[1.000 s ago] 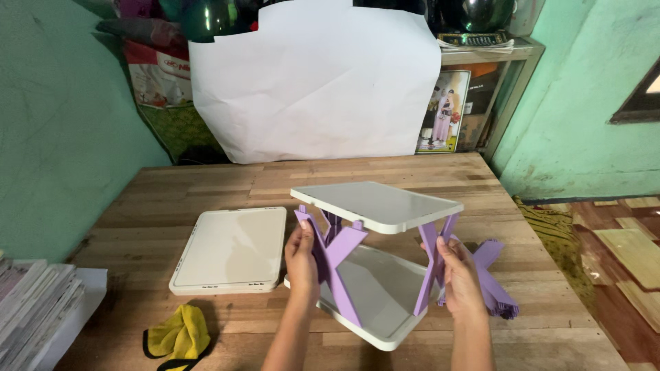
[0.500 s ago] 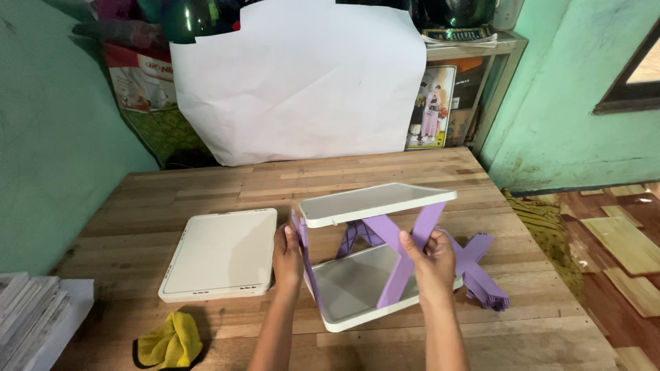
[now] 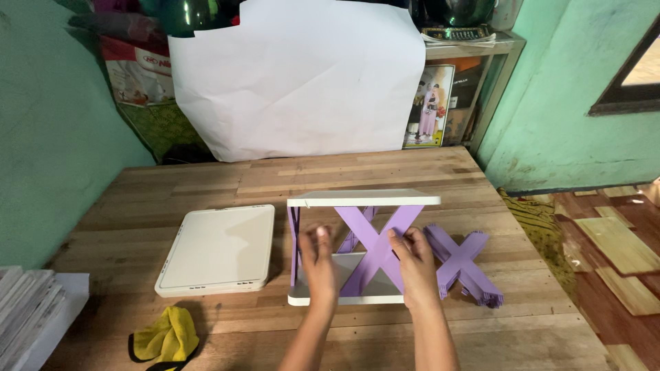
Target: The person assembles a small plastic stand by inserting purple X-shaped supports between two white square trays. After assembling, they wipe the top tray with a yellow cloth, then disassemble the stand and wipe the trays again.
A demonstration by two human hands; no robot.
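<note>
Pressing on the purple cross brace (image 3: 375, 242), the left hand (image 3: 320, 264) and right hand (image 3: 416, 264) lie fingers-flat against the half-built shelf (image 3: 364, 199) mid-worktop (image 3: 412, 172); loose braces (image 3: 464, 264) and a white panel (image 3: 216, 249) seem unfitted.

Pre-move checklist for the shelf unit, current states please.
1. Left hand on shelf unit: ok, at the front beside the purple X brace.
2. Right hand on brace: ok, fingers on it.
3. Top panel level: ok.
4. Brace seated in both panels: cannot tell, joints hidden.
5. Spare X braces within reach: ok, stacked just right of unit.
6. Spare panel out of the way: ok, flat on table to the left.
</note>
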